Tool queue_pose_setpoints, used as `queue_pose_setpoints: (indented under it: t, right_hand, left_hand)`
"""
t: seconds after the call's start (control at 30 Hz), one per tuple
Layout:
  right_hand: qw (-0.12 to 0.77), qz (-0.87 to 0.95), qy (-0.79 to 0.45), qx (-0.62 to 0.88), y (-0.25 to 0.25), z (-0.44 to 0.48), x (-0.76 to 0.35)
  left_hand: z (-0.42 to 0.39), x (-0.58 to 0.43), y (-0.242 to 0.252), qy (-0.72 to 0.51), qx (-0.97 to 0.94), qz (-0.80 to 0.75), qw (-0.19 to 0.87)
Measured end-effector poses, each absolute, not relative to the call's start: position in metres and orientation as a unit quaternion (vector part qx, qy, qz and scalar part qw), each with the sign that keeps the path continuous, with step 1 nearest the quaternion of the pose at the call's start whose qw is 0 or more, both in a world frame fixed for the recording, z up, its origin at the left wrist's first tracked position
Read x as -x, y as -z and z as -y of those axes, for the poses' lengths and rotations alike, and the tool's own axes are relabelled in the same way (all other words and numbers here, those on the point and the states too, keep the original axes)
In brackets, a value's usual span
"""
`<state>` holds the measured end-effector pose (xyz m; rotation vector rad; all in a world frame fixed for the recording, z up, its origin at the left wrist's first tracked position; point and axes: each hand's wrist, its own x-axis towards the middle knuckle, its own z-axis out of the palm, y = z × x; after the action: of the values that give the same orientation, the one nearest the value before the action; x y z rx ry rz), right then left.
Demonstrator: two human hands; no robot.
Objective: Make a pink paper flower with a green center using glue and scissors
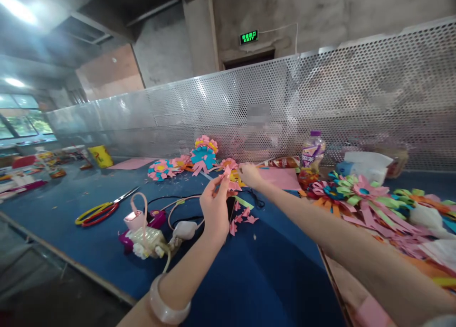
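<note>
My left hand is raised above the middle of the blue table, its fingertips pinching a small pink paper piece. Just beyond and to the right, my right hand has its fingers curled together beside the paper flowers; what they hold, if anything, is hidden. A pink paper flower and yellow paper lie close behind both hands. Small pink paper cutouts are scattered below my right hand. A blue and pink paper flower rests farther back, against the perforated metal panel.
Red-and-yellow scissors lie at left. A power strip with chargers and cables sits nearer. Behind stand a yellow container and a purple-capped bottle. A pile of paper flowers covers the right side. The perforated panel borders the table.
</note>
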<state>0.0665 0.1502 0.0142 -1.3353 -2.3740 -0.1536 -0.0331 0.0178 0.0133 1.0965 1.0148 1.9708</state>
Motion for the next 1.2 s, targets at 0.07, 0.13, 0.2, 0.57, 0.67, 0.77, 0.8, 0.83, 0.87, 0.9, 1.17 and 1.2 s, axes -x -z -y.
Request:
queue_pose_setpoints:
  t: [0.07, 0.13, 0.2, 0.57, 0.67, 0.77, 0.8, 0.83, 0.87, 0.9, 1.17, 1.2]
  right_hand:
    - [0.229, 0.874, 0.024, 0.428, -0.01, -0.134, -0.083]
    - [0.226, 0.909, -0.018, 0.349, -0.005, -0.116, -0.1]
    - [0.208, 0.937, -0.057, 0.276, 0.002, -0.099, -0.114]
    - [0.153, 0.961, -0.123, 0.194, 0.019, -0.091, -0.116]
    - [0.16, 0.952, -0.142, 0.218, 0.016, -0.088, -0.116]
    - [0.193, 0.935, -0.153, 0.257, 0.012, -0.084, -0.121]
    - [0.206, 0.928, -0.156, 0.268, 0.011, -0.083, -0.123]
    - [0.218, 0.922, -0.16, 0.277, 0.01, -0.082, -0.125]
    - [0.229, 0.917, -0.163, 0.284, 0.009, -0.08, -0.126]
    - [0.238, 0.913, -0.166, 0.287, 0.009, -0.079, -0.128]
    - [0.266, 0.91, -0.163, 0.274, 0.007, -0.068, -0.132]
    - [0.269, 0.91, -0.157, 0.274, 0.006, -0.068, -0.132]
  left_hand:
    - [-0.018, 0.033, -0.012, -0.754, -0.418, -0.385, 0.329]
    - [-0.019, 0.032, -0.011, -0.75, -0.421, -0.39, 0.328]
    - [-0.019, 0.032, -0.01, -0.746, -0.422, -0.402, 0.322]
    - [-0.022, 0.031, -0.006, -0.723, -0.439, -0.417, 0.331]
    - [-0.023, 0.031, -0.006, -0.729, -0.43, -0.405, 0.346]
    - [-0.024, 0.03, -0.007, -0.734, -0.393, -0.388, 0.394]
    - [-0.025, 0.03, -0.006, -0.731, -0.379, -0.383, 0.419]
    - [-0.025, 0.03, -0.006, -0.723, -0.366, -0.381, 0.446]
    - [-0.025, 0.03, -0.005, -0.71, -0.356, -0.38, 0.475]
    - [-0.025, 0.03, -0.005, -0.693, -0.35, -0.381, 0.502]
    - [-0.025, 0.031, 0.0, -0.62, -0.356, -0.388, 0.581]
    - [-0.026, 0.031, 0.0, -0.623, -0.351, -0.387, 0.582]
